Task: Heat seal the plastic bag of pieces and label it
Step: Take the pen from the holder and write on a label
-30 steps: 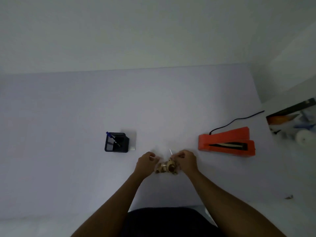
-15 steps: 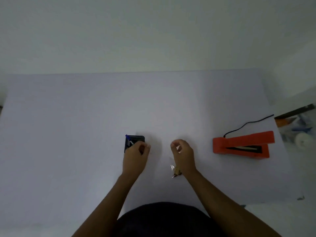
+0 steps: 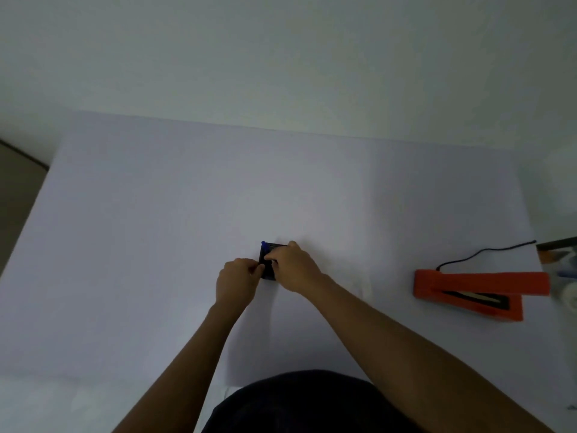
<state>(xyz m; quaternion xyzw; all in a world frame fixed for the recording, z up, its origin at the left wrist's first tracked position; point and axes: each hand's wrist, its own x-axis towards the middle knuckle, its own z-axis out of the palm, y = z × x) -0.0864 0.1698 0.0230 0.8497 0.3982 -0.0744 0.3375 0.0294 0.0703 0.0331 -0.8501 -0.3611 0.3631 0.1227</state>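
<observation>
A small black pen holder point(image 3: 268, 274) stands in the middle of the white table point(image 3: 156, 229), with the blue tip of a pen point(image 3: 263, 244) sticking out at its far left corner. My left hand point(image 3: 237, 284) pinches the holder's left side. From the right, my right hand point(image 3: 295, 267) lies over the holder's top, fingers curled down into it; what they touch is hidden. The orange heat sealer point(image 3: 480, 282) lies at the right with its jaw open. The plastic bag of pieces is not clearly visible.
A black cable point(image 3: 484, 251) runs from the sealer to the table's right edge. Beyond that edge are a few blurred items point(image 3: 559, 254). The wall rises behind the table's far edge.
Both hands have left the bag and gone to the pen holder: the left one now grips its side and the right one covers its top. The view has swung left.
</observation>
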